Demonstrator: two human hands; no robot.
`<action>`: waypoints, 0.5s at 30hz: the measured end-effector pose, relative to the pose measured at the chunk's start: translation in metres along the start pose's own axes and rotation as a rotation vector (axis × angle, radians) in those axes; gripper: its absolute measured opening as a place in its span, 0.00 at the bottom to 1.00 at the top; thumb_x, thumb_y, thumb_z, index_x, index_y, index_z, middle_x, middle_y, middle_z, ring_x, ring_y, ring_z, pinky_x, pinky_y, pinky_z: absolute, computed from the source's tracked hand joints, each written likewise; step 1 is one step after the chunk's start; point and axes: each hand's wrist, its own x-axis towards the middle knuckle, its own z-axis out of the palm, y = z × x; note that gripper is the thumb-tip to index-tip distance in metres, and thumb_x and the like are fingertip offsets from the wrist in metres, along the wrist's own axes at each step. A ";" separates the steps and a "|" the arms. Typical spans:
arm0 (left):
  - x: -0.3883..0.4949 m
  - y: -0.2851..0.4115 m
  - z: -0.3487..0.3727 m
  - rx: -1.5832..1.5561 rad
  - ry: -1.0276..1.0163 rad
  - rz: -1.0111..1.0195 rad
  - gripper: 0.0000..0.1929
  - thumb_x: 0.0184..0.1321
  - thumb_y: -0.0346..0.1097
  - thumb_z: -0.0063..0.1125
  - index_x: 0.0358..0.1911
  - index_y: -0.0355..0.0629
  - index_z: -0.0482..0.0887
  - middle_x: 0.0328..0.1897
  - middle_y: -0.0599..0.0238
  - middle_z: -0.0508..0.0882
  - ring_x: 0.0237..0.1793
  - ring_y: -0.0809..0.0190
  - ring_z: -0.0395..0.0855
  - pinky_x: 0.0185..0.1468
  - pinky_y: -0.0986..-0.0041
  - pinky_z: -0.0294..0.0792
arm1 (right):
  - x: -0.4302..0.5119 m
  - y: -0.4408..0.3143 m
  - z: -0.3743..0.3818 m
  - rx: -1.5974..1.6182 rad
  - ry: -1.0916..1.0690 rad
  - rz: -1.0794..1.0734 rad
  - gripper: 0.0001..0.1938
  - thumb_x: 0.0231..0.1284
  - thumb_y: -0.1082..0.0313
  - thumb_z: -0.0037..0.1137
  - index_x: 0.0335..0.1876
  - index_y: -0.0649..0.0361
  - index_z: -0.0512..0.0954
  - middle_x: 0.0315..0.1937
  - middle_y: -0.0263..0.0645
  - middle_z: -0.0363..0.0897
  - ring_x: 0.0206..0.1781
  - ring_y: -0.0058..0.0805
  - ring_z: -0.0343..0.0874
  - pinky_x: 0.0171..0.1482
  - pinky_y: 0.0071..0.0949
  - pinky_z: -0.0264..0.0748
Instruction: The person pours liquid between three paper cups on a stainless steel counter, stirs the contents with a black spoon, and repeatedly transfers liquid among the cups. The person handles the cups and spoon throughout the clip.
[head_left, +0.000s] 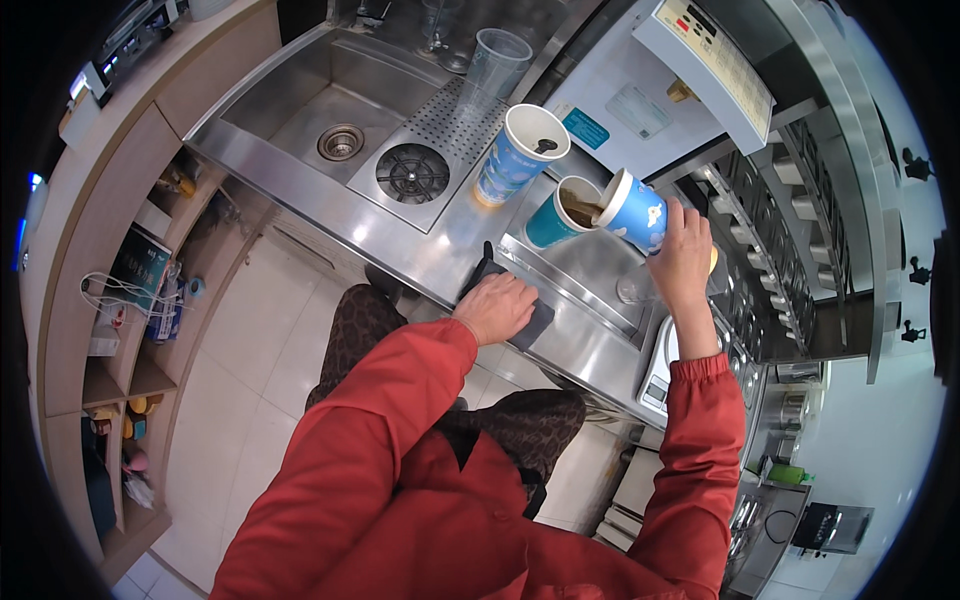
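Note:
My right hand (681, 244) grips a blue patterned paper cup (637, 211), tipped to the left. Its rim meets the mouth of a teal paper cup (553, 222), and brown liquid (583, 208) runs into that cup. The teal cup stands over a recessed steel tray (581, 262). My left hand (499, 307) lies on a folded dark grey cloth (536, 324) at the counter's front edge, fingers curled over it. Left of the teal cup, a taller blue paper cup (510, 169) stands upright with a small dark thing inside.
A tall clear plastic cup (495, 67) stands on the perforated drain plate (442, 112), near a round black cup rinser (412, 174). The sink (300, 112) is at left. A white dispenser machine (637, 97) overhangs the back. A digital scale (660, 367) sits at right.

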 end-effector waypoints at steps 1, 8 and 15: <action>0.001 0.000 0.000 -0.004 0.005 0.001 0.08 0.56 0.38 0.58 0.32 0.44 0.75 0.31 0.64 0.76 0.39 0.56 0.77 0.46 0.63 0.70 | 0.001 0.001 0.000 -0.008 0.010 -0.016 0.31 0.35 0.84 0.57 0.55 0.61 0.71 0.39 0.46 0.72 0.46 0.48 0.71 0.49 0.41 0.68; 0.001 -0.001 0.000 0.004 0.005 0.007 0.08 0.56 0.38 0.58 0.31 0.44 0.75 0.31 0.64 0.76 0.39 0.56 0.77 0.46 0.64 0.70 | 0.018 -0.005 -0.008 -0.056 0.060 -0.099 0.30 0.39 0.84 0.58 0.56 0.59 0.70 0.40 0.45 0.71 0.47 0.47 0.70 0.56 0.44 0.67; 0.000 -0.001 0.001 -0.014 0.012 0.004 0.07 0.55 0.38 0.59 0.32 0.44 0.76 0.30 0.64 0.76 0.38 0.56 0.77 0.46 0.64 0.70 | 0.030 -0.009 -0.010 -0.123 0.097 -0.167 0.31 0.41 0.83 0.57 0.58 0.54 0.70 0.45 0.44 0.69 0.52 0.47 0.70 0.67 0.49 0.61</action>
